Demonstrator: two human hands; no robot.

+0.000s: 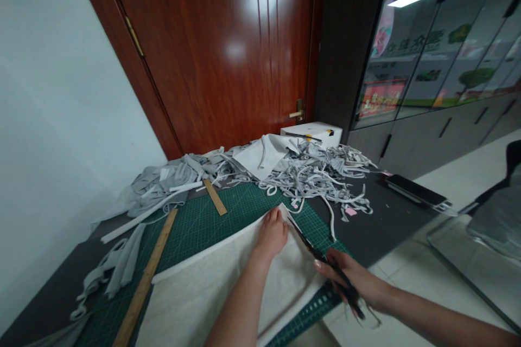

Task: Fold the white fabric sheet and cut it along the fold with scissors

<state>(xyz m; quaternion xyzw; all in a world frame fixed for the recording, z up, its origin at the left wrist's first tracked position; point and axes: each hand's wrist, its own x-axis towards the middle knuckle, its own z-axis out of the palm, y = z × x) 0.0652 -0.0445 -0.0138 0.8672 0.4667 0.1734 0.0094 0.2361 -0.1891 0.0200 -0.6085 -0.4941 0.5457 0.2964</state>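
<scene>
Well to the left of the left hand (274,230), loose pale grey fabric strips (122,263) lie at the edge of a dark green gridded cutting mat (199,241). Closer to that hand, though still apart from it, a long yellow-brown wooden ruler (148,265) runs along the mat, and beyond it a short flat tan wooden strip (214,197) points towards the hand.

The large off-white cloth with a raised pale border (195,287) spreads under the left hand and forearm, reaching to both sides. The left fingers sit together, bent down on its far corner; whether they pinch the cloth or only press it, I cannot tell. Just beyond the fingertips is a tangled heap of grey fabric trimmings (321,173), topped by a flat white fabric piece (260,157).

To the right of the left hand, the black-handled scissors (315,252) slant along the cloth's right-hand edge, tips near the left fingers. The right hand (345,276) is closed around their handles; the blades' gap is too small to judge.

The step in hand looks like trimming that edge near the corner. The next move seems to call for the left hand to steady the cloth, fingertips clear of the blades, while the right guides the scissors along the border.
</scene>
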